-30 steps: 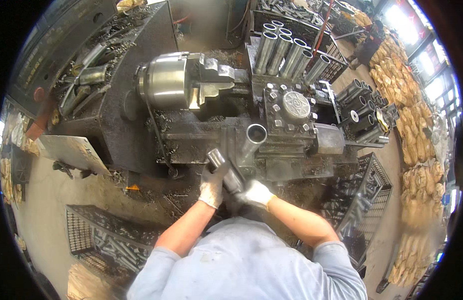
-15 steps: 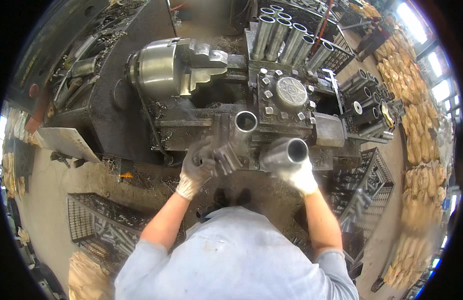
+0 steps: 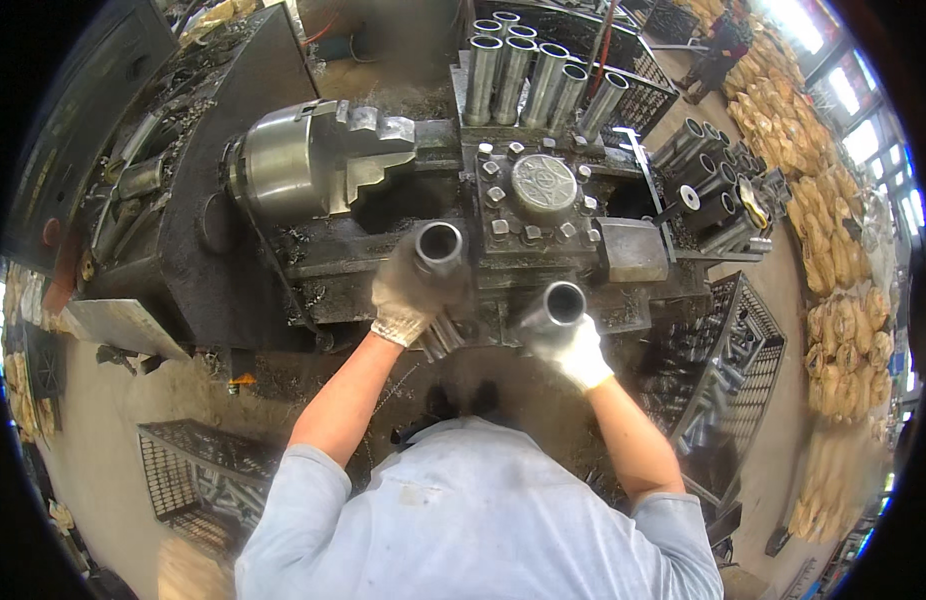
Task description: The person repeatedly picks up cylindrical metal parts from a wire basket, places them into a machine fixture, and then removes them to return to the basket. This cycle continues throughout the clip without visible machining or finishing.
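Observation:
My left hand (image 3: pixel 402 298), in a dirty white knit glove, is at a grey metal tube (image 3: pixel 440 246) that stands with its open end up, in front of the lathe. Its fingers are blurred but appear closed round the tube's side. To the right, my right hand (image 3: pixel 575 357), in a whiter glove, grips a second metal tube (image 3: pixel 564 304), tilted with its open end up. Just beyond both tubes lies the lathe's square tool post (image 3: pixel 543 184), with bolts round its top. A three-jaw chuck (image 3: pixel 281 162) sits to the left.
Several upright metal tubes (image 3: pixel 546 80) stand behind the tool post. More tubes (image 3: pixel 718 180) lie at the right beside a caliper (image 3: pixel 640 165). Mesh crates (image 3: pixel 748 400) with metal pieces flank me on the floor. Stacked brown bundles (image 3: pixel 833 260) line the right side; a person (image 3: pixel 721 50) is far off.
My left hand has moved up and right to the standing tube, from beside it. The right hand keeps its tube. The whole view has shifted, so the lathe appears further left.

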`<state>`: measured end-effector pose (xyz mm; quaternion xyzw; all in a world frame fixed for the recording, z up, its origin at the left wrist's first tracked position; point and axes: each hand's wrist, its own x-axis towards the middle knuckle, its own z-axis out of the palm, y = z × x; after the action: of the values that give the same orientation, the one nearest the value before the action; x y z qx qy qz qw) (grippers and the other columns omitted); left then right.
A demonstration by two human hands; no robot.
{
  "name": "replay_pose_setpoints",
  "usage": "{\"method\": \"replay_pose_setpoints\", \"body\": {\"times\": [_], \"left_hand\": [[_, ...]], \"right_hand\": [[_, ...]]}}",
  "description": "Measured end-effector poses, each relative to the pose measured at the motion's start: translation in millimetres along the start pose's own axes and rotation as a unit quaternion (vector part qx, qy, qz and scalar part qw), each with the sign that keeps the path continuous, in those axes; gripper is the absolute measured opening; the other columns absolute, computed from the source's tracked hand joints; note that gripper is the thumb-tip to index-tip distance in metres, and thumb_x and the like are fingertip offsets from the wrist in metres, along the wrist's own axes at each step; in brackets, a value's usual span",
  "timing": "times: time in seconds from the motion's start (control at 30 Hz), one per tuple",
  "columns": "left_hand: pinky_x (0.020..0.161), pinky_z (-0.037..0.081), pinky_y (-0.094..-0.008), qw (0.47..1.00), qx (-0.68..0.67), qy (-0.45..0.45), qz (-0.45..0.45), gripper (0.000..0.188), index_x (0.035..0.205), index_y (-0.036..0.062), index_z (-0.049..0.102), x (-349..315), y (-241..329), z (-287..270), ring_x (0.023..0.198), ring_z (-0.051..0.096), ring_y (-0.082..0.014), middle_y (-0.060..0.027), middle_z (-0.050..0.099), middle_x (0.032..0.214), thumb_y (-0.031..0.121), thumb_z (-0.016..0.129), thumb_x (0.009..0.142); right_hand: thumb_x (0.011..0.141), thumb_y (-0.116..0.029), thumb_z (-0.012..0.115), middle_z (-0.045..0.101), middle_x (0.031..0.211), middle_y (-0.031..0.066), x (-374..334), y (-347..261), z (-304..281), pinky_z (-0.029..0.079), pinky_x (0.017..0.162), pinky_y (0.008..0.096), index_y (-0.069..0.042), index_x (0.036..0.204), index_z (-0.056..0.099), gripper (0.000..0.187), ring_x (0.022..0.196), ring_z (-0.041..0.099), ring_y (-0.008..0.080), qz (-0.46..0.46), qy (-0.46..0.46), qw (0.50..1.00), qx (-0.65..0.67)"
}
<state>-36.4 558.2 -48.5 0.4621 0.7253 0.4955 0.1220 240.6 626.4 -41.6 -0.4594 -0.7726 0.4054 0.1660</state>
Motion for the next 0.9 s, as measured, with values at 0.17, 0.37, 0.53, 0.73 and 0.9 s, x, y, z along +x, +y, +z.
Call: {"method": "replay_pose_setpoints", "body": {"times": [0.17,0.37,0.53,0.73,0.9], "left_hand": [[0.094,0.06,-0.0382,0.938,-0.288,0.12,-0.149,0.051,0.138,0.0037,0.06,-16.0,-14.8,-57.8,0.107,0.071,-0.0234,-0.0096,0.071,0.119,0.035,0.076,0.1],[0.094,0.063,-0.0508,0.635,-0.726,0.015,-0.264,0.074,0.133,0.0083,0.063,-57.6,-25.0,-107.1,0.106,0.073,-0.0304,-0.0128,0.072,0.12,0.074,0.053,0.102],[0.085,0.065,-0.0501,0.668,-0.649,0.042,-0.363,0.08,0.127,0.0043,0.063,-69.7,-53.6,-114.0,0.098,0.074,-0.0325,-0.0151,0.071,0.112,0.079,0.045,0.103],[0.118,0.045,-0.0425,0.695,-0.662,0.04,-0.277,0.07,0.151,0.0028,0.055,-64.3,-21.8,-72.4,0.133,0.06,-0.0291,-0.0155,0.064,0.142,0.06,0.043,0.112],[0.121,0.042,-0.051,0.662,-0.704,-0.097,-0.239,0.077,0.156,0.0022,0.048,-40.5,-6.7,-57.4,0.135,0.06,-0.036,-0.018,0.062,0.146,0.064,0.04,0.11]], "right_hand": [[0.09,-0.031,0.069,0.077,0.098,0.0198,-41.9,-24.4,-1.1,0.063,0.087,0.0495,-0.011,0.113,0.074,0.031,0.094,0.078,0.0367,-0.001,-0.196,0.921,-0.337],[0.089,-0.031,0.075,0.073,0.103,0.0228,-2.9,-68.2,141.3,0.062,0.076,0.0535,-0.007,0.121,0.065,0.041,0.086,0.075,0.0443,-0.137,-0.069,0.969,-0.194],[0.087,-0.031,0.076,0.076,0.099,0.0213,30.9,-74.3,120.2,0.059,0.078,0.0483,-0.003,0.108,0.072,0.035,0.087,0.076,0.0399,-0.108,-0.105,0.985,-0.085],[0.081,-0.051,0.085,0.076,0.103,0.0168,41.6,-130.0,87.8,0.058,0.086,0.04,0.005,0.129,0.066,0.076,0.093,0.072,0.0247,0.076,-0.315,0.945,0.043],[0.074,-0.032,0.092,0.075,0.107,0.0143,20.5,-165.8,74.9,0.059,0.087,0.0397,0.001,0.134,0.062,0.075,0.096,0.072,0.0228,0.066,-0.171,0.953,0.243]]}}
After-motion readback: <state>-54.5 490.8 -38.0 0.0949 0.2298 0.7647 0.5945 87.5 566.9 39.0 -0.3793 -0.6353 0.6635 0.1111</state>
